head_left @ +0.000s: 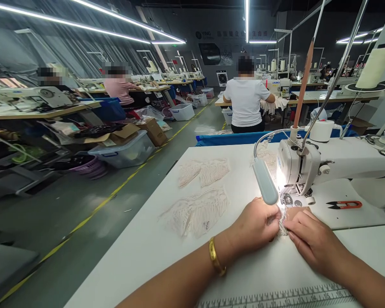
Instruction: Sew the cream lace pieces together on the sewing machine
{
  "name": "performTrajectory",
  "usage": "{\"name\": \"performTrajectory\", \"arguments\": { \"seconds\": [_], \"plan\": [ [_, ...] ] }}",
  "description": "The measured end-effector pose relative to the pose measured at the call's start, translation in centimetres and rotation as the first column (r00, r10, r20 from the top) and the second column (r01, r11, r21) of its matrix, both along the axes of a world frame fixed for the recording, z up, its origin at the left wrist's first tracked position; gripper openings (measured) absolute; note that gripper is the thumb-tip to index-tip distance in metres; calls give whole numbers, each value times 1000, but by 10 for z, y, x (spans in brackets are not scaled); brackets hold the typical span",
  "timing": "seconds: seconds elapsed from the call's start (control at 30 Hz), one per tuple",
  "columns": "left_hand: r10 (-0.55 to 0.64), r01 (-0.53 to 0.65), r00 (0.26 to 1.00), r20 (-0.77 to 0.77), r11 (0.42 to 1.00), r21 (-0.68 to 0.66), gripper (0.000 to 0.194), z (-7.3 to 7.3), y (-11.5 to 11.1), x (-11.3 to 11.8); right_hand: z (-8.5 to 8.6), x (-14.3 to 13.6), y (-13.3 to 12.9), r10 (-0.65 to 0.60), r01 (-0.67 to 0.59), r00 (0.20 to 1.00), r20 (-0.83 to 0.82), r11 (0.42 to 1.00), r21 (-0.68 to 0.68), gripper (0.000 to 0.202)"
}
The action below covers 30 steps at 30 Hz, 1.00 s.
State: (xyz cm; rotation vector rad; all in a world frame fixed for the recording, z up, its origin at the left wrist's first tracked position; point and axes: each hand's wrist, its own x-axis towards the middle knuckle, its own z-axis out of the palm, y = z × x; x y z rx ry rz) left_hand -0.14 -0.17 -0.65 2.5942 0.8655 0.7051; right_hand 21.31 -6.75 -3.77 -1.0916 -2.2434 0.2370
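Note:
A strip of pale lace fabric lies at the front of the white sewing machine, near its needle. My left hand, with a gold bangle at the wrist, pinches the lace's left edge with curled fingers. Against the right edge, my right hand presses the lace between thumb and fingers. A tan piece lies just beyond the right fingertips; what it is I cannot make out. Above the left hand hangs a grey-green lamp head, lighting the needle area.
Two lace pieces lie flat on the white table, left of my hands. Orange-handled thread snips rest on the machine bed. A printed ruler scale runs along the near edge. A person in white sits ahead with their back turned.

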Motion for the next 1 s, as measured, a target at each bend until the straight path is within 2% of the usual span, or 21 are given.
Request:
{"name": "performTrajectory", "arguments": {
  "seconds": [0.13, 0.37, 0.57, 0.83, 1.0],
  "plan": [
    [-12, 12, 1000, -1, 1000, 10, 17, -2, 2, 1, 0, -1, 0, 26, -26, 998, 54, 1000, 4, 23],
    [-97, 99, 995, -27, 991, 93, 18, -10, -1, 4, 1, -2, 0, 32, -33, 999, 42, 999, 12, 23],
    [-88, 92, 995, -44, 990, 107, 20, -11, 0, 3, 3, -2, 2, 11, -12, 1000, 21, 1000, 19, 25],
    [-94, 97, 995, -30, 987, 131, 23, -13, 5, 4, -2, 0, 5, -83, 79, 995, 56, 994, 79, 26],
    [-108, 114, 993, -51, 984, 134, 24, -11, 4, 1, 1, 1, 4, -48, 45, 996, 73, 998, 43, 26]
  ]
}}
